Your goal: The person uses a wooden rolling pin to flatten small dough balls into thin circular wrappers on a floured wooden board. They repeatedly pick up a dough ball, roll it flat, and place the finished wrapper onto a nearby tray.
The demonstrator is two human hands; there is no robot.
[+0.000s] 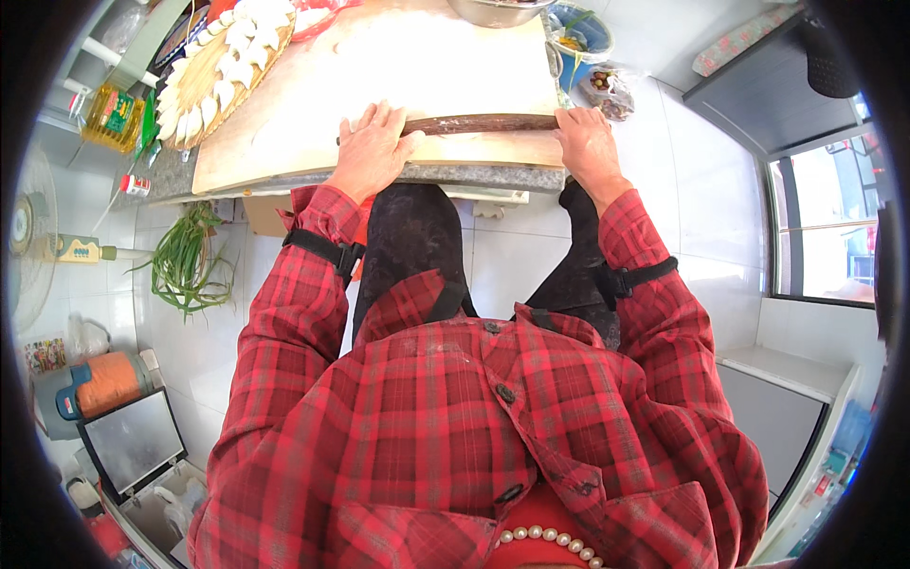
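A dark wooden rolling pin point(483, 125) lies crosswise near the front edge of a pale wooden board point(455, 71), with light flour marks on its surface. My left hand point(375, 148) presses over its left part, palm down, thumb pointing right along it. Around the right end, at the board's front right corner, my right hand point(589, 142) is curled. Glare washes out much of the board, so any dough under the pin cannot be told. To the left, a round woven tray point(206, 71) carries several rows of white dumplings point(238, 67).
A metal bowl point(501, 11) stands at the board's far edge. Beyond the right side are a blue bucket point(572, 67) and a plastic bag of produce point(608, 92). Cooking oil point(114, 117) and a small red-capped jar point(135, 185) sit left. Green scallions point(188, 259) lie below the granite counter point(490, 176).
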